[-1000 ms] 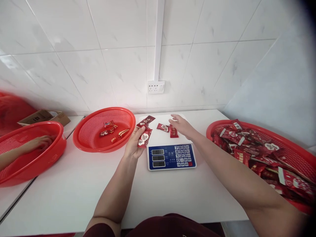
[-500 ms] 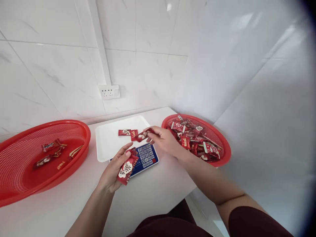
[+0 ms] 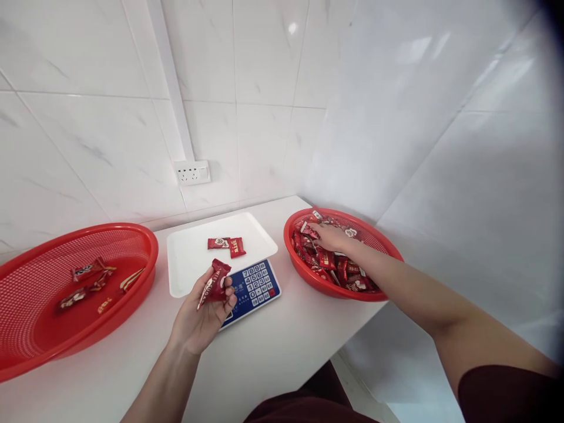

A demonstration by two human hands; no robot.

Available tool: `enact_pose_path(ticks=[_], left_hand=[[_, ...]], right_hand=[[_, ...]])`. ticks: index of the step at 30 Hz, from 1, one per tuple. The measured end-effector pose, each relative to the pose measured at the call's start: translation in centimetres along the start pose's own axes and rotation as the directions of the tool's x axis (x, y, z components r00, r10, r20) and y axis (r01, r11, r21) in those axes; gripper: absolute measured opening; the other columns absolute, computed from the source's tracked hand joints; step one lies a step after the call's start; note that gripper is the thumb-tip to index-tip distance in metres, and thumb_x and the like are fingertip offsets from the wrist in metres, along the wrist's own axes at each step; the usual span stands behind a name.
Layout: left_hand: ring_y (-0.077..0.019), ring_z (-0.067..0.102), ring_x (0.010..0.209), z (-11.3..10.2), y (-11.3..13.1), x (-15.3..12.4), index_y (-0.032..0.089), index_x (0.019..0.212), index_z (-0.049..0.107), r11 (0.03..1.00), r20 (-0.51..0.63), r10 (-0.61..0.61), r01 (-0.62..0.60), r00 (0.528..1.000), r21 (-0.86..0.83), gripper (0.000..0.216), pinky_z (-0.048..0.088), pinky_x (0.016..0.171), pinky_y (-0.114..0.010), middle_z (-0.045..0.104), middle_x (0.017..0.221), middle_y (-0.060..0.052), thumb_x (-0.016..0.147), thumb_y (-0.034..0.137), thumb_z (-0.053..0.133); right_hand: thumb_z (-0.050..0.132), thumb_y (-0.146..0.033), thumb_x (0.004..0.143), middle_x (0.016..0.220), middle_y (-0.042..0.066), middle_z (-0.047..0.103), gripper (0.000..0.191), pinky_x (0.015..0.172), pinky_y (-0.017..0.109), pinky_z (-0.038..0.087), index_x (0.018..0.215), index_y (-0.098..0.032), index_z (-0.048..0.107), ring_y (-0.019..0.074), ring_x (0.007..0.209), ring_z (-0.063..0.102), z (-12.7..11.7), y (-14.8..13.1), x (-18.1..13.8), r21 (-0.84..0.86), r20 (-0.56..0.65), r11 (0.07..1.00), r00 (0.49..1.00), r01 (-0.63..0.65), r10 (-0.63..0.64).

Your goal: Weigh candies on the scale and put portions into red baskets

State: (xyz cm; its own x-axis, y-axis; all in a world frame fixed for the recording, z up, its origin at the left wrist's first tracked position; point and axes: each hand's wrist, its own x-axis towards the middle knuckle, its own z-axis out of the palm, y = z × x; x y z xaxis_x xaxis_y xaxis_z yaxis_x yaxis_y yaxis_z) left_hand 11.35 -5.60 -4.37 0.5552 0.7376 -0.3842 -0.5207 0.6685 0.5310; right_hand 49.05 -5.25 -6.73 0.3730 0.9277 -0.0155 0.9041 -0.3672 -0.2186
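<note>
My left hand (image 3: 203, 311) is closed around a red candy packet (image 3: 217, 281) with pale lettering, in front of the scale. A pale-edged piece beside it may be a second packet; I cannot tell. My right hand (image 3: 331, 236) reaches into the right red basket (image 3: 294, 258), fingers stretched over the candy packets (image 3: 326, 258) heaped there. Its fingertips touch a packet, and they are partly hidden. Two red packets (image 3: 218, 242) lie side by side on the white tray (image 3: 189, 267) of the scale. The scale's blue keypad (image 3: 253, 288) faces me, partly covered by my left hand.
A second red basket (image 3: 145, 258) stands at the left with several packets in it. Both baskets and the scale are on a white table (image 3: 282, 346) against a tiled wall. A socket (image 3: 192, 173) is on the wall behind the tray.
My right hand has moved right, from above the scale's edge into the right basket; the packet it held is no longer visible in it. My left hand has turned, its packet now more upright.
</note>
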Motion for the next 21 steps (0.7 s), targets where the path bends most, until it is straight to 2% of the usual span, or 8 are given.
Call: enact_pose_path(ticks=[3,7,9,12,14,17,19,21], left_hand=[[-0.0116,0.060,0.059,-0.1,0.3,0.1,0.011,0.082,0.065,0.998,-0.059,0.031,-0.034,0.998,-0.045,0.022,0.056,0.060,-0.027,0.062,0.071,-0.005,0.089,0.021,0.046],[-0.0129,0.063,0.064,0.0,0.7,0.2,0.012,0.096,0.064,0.988,-0.135,0.104,-0.118,0.985,-0.102,0.019,0.057,0.064,-0.028,0.064,0.076,-0.006,0.089,0.019,0.048],[-0.0131,0.063,0.063,0.1,1.0,0.1,0.012,0.100,0.064,0.984,-0.149,0.115,-0.134,0.982,-0.121,0.021,0.058,0.063,-0.028,0.064,0.077,-0.006,0.090,0.019,0.046],[-0.0115,0.062,0.059,0.2,1.3,0.0,0.013,0.101,0.064,0.982,-0.148,0.116,-0.135,0.982,-0.128,0.023,0.057,0.058,-0.025,0.064,0.073,-0.005,0.092,0.021,0.044],[-0.0100,0.060,0.056,0.1,1.4,0.0,0.013,0.100,0.063,0.982,-0.136,0.127,-0.144,0.982,-0.120,0.023,0.056,0.055,-0.023,0.063,0.072,-0.004,0.092,0.021,0.043],[-0.0097,0.060,0.056,-0.2,1.6,-0.1,0.014,0.100,0.063,0.982,-0.113,0.149,-0.161,0.982,-0.101,0.021,0.055,0.054,-0.022,0.063,0.073,-0.003,0.091,0.019,0.045],[-0.0100,0.060,0.056,-0.4,1.7,-0.2,0.014,0.100,0.063,0.981,-0.097,0.165,-0.174,0.981,-0.086,0.021,0.055,0.054,-0.022,0.063,0.073,-0.003,0.090,0.017,0.045],[-0.0107,0.061,0.057,-0.4,1.7,-0.3,0.014,0.101,0.063,0.981,-0.076,0.178,-0.183,0.981,-0.070,0.022,0.055,0.054,-0.022,0.063,0.072,-0.003,0.090,0.016,0.044]], right_hand=[[0.055,-0.022,0.081,0.118,0.015,0.062,0.041,0.093,0.047,0.038,0.122,-0.019,0.054,0.0332,0.110,0.055,-0.7,0.1,0.7,0.066,-0.037,0.998,0.999,-0.013,0.016],[0.039,-0.026,0.091,0.105,0.009,0.069,0.031,0.082,0.033,0.048,0.116,-0.018,0.054,0.0207,0.092,0.065,-2.8,-1.3,1.2,0.266,-0.046,0.964,0.999,0.021,-0.010],[0.040,-0.031,0.091,0.105,0.008,0.069,0.031,0.076,0.031,0.051,0.117,-0.019,0.053,0.0175,0.085,0.067,-3.7,-3.1,1.1,0.521,-0.007,0.851,0.997,0.068,-0.075],[0.048,-0.038,0.088,0.116,0.008,0.064,0.039,0.077,0.034,0.053,0.124,-0.023,0.050,0.0183,0.091,0.066,-5.0,-5.8,1.3,0.796,0.010,0.590,0.972,0.135,-0.237],[0.047,-0.041,0.088,0.125,0.007,0.059,0.047,0.083,0.035,0.051,0.132,-0.026,0.041,0.0190,0.102,0.062,-5.5,-6.6,2.0,0.724,-0.031,0.659,0.963,0.205,-0.266],[0.048,-0.036,0.088,0.136,0.009,0.048,0.053,0.097,0.034,0.041,0.137,-0.022,0.036,0.0204,0.119,0.049,-5.2,-5.3,3.9,0.305,-0.117,0.934,0.981,0.185,-0.156],[0.055,-0.030,0.084,0.136,0.014,0.047,0.051,0.101,0.036,0.035,0.132,-0.015,0.044,0.0247,0.122,0.046,-4.1,-3.3,5.0,0.137,-0.125,0.987,0.990,0.089,-0.072],[0.060,-0.028,0.079,0.128,0.019,0.053,0.048,0.096,0.038,0.039,0.123,-0.010,0.051,0.0290,0.115,0.051,-2.6,-1.2,5.6,0.084,-0.091,0.996,0.996,0.009,-0.001]])
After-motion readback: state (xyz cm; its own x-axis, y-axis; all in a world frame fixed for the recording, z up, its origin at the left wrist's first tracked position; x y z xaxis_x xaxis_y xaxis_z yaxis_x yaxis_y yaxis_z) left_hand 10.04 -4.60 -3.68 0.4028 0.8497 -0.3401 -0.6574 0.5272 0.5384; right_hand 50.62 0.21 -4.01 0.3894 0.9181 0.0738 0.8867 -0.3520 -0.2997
